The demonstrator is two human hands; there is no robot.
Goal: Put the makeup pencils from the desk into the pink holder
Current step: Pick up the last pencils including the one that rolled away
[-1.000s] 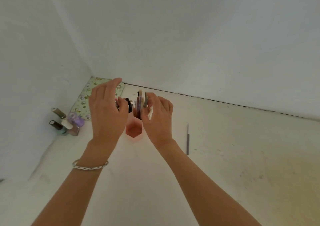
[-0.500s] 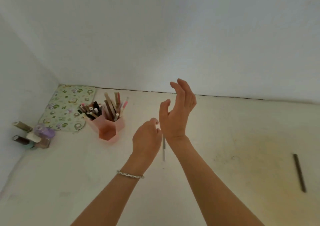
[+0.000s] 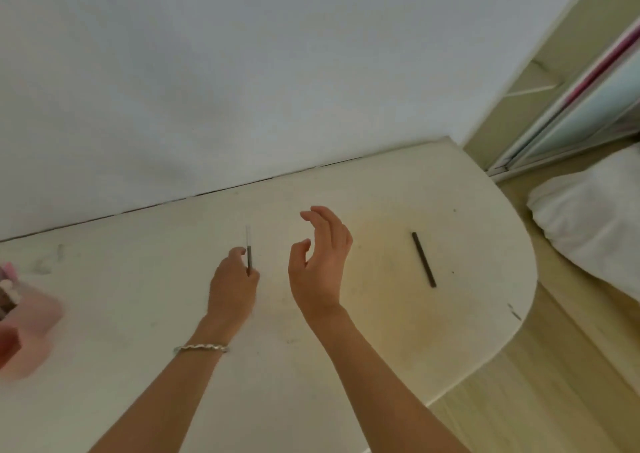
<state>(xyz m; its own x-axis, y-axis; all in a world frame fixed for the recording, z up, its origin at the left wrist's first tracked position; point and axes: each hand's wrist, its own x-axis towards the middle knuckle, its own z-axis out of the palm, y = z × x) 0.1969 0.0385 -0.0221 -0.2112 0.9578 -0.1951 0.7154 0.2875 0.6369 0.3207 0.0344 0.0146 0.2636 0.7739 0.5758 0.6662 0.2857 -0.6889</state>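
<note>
pencil (image 3: 248, 241) x2, pink holder (image 3: 38, 314) x1

At the frame's left edge the pink holder (image 3: 33, 317) is blurred and cut off. The left hand (image 3: 232, 288) hides the lower end of the thin pencil (image 3: 248, 244); whether it grips is unclear.

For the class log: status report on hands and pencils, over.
Left hand pinching thin pencil. Right hand open, empty. Dark pencil lies on desk, right. Pink holder far left, nothing blocking.
</note>
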